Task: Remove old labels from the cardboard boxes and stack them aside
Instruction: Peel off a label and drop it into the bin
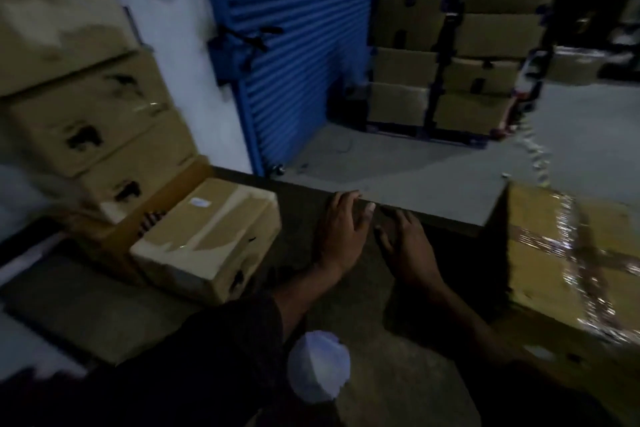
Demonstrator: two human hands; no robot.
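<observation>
A large dark cardboard box fills the middle of the view, and both hands rest on its top near the far edge. My left hand lies palm down with its fingers spread, the fingertips reaching the edge. Just right of it, my right hand also lies flat with its fingers apart. Neither hand holds anything. To the left stands a lighter taped box with a small white label on its top. At the right is another box, crossed with shiny clear tape. The picture is dim and blurred.
A leaning stack of cardboard boxes stands at the left. Behind is a blue roller shutter, with grey floor in front of it. Further boxes are stacked at the back right. A white rounded object hangs near my chest.
</observation>
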